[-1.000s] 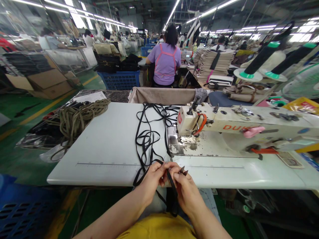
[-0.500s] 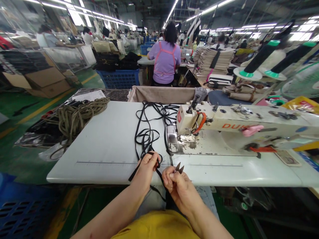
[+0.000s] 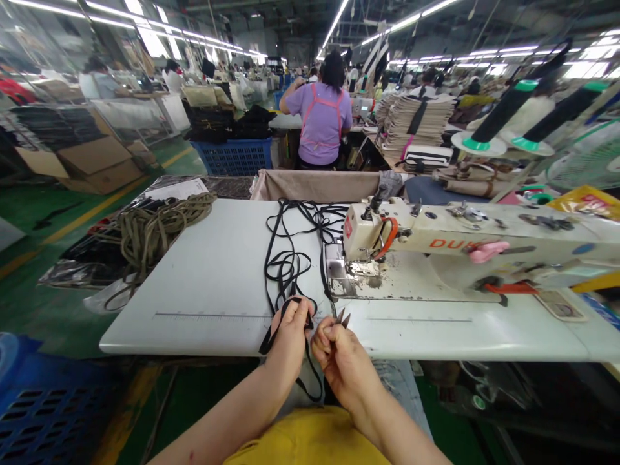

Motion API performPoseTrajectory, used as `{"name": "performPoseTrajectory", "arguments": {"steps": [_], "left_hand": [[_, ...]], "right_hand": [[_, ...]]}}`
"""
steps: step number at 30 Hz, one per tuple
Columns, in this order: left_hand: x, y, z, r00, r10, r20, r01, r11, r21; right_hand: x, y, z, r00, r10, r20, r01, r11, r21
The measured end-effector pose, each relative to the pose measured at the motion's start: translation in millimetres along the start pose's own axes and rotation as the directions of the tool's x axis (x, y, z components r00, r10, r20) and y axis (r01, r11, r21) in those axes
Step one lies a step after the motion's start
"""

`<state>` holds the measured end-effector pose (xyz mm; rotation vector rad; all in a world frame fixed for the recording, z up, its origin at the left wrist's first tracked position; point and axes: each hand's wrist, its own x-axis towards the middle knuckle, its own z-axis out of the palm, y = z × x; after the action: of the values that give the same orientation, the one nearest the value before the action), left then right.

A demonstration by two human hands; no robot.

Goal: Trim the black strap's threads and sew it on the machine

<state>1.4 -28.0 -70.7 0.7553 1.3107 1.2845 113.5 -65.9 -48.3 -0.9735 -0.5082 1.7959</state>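
Nearest, below the fingers, lies yellow cloth [image 3: 305, 440], softly creased over the lap. The left hand [image 3: 289, 329] has its fingers closed on the black strap [image 3: 293, 289], a flat, narrow, pliant band. One slack loop hangs down between the two hands; the rest spreads as a loose tangle on the table, straight ahead of the left fingers, its longest run pointing away from the body. The left hand is therefore the nearer one. The right hand [image 3: 341, 361], just beside it, has its fingers curled around small snips [image 3: 343, 318], whose two pointed metal blades stick up past the knuckles; whether those fingers also touch the strap, I cannot tell.

Beyond both hands, the table [image 3: 208, 284] is smooth and pale, with a printed ruler line. Ahead and right of the right fingers stands the sewing machine [image 3: 416, 232], its cream paint chipped around the shiny plate. Far left of the left fingers droops a bundle of olive webbing [image 3: 154, 229], ropey and matte.
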Motion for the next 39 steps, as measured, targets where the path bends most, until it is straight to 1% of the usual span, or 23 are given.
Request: {"name": "performPoseTrajectory", "arguments": {"steps": [1,2,3,4,5,6,7,9,10,11,13,14,16,17,18,20,22,24,27,29,32,36,39], "left_hand": [[9,10,-3.3,0.995,0.052,-0.087,-0.052,0.999,0.001],[20,23,-8.1,0.966,0.120,-0.227,-0.126,0.992,-0.014],[30,38,-14.0,0.929,0.182,-0.321,-0.194,0.981,-0.007],[39,54,-20.3,0.887,0.256,-0.384,-0.264,0.964,0.033],[45,68,-26.0,0.851,0.327,-0.410,-0.322,0.943,0.082],[48,81,-30.5,0.857,0.373,-0.355,-0.351,0.928,0.126],[47,89,-32.9,0.889,0.384,-0.249,-0.354,0.922,0.158],[39,96,-31.4,0.942,0.331,-0.047,-0.320,0.934,0.162],[33,94,-28.1,0.960,0.278,0.029,-0.279,0.950,0.141],[27,91,-24.0,0.972,0.225,0.071,-0.232,0.967,0.110],[17,81,-15.7,0.985,0.140,0.097,-0.145,0.988,0.051],[13,77,-12.0,0.989,0.107,0.098,-0.110,0.994,0.023],[6,72,-5.6,0.992,0.055,0.111,-0.052,0.998,-0.030],[3,71,-2.8,0.991,0.033,0.126,-0.026,0.998,-0.059],[0,72,0.0,0.989,0.014,0.147,-0.002,0.996,-0.087],[-6,73,4.6,0.980,-0.026,0.196,0.051,0.991,-0.124],[-9,75,6.9,0.972,-0.046,0.228,0.080,0.987,-0.141],[-8,75,5.7,0.978,-0.015,0.210,0.046,0.989,-0.143],[0,71,-2.4,0.992,0.092,0.084,-0.083,0.992,-0.098],[7,69,-9.0,0.991,0.130,0.018,-0.129,0.990,-0.055],[14,65,-15.0,0.992,0.126,-0.004,-0.126,0.992,-0.026],[17,59,-14.0,0.990,0.118,-0.078,-0.121,0.992,-0.034],[19,56,-11.6,0.990,0.108,-0.087,-0.113,0.992,-0.051]], "right_hand": [[-5,7,-2,1.000,0.031,-0.002,-0.031,0.999,-0.011],[-11,14,-5,0.997,0.072,0.001,-0.072,0.997,-0.025],[-17,20,-9,0.993,0.120,0.006,-0.120,0.992,-0.043],[-23,25,-14,0.986,0.168,0.017,-0.167,0.984,-0.058],[-29,27,-20,0.978,0.206,0.034,-0.203,0.977,-0.071],[-33,26,-25,0.973,0.226,0.051,-0.221,0.971,-0.090],[-37,21,-30,0.967,0.241,0.083,-0.229,0.964,-0.133],[-40,3,-37,0.959,0.232,0.160,-0.165,0.923,-0.347],[-40,-9,-39,0.946,0.249,0.208,-0.124,0.870,-0.478],[-39,-21,-39,0.951,0.213,0.225,-0.047,0.817,-0.574],[-35,-40,-36,0.969,0.050,0.244,0.132,0.725,-0.676],[-32,-46,-33,0.969,-0.061,0.239,0.213,0.694,-0.687],[-25,-50,-25,0.945,-0.260,0.200,0.324,0.655,-0.682],[-21,-49,-21,0.932,-0.321,0.167,0.346,0.653,-0.674],[-18,-46,-16,0.928,-0.344,0.141,0.346,0.663,-0.664],[-12,-38,-7,0.950,-0.280,0.138,0.303,0.721,-0.623],[-9,-30,-3,0.972,-0.146,0.184,0.227,0.787,-0.573],[-7,-23,-6,0.977,-0.063,0.206,0.169,0.815,-0.554],[-8,-15,-20,0.982,-0.025,0.187,0.129,0.814,-0.566],[-11,-11,-32,0.983,-0.007,0.185,0.114,0.809,-0.576],[-20,-9,-43,0.986,-0.001,0.169,0.104,0.791,-0.603],[-31,-16,-47,0.993,-0.032,0.115,0.099,0.759,-0.643],[-33,-22,-49,0.993,0.036,0.108,0.042,0.764,-0.644]]}}
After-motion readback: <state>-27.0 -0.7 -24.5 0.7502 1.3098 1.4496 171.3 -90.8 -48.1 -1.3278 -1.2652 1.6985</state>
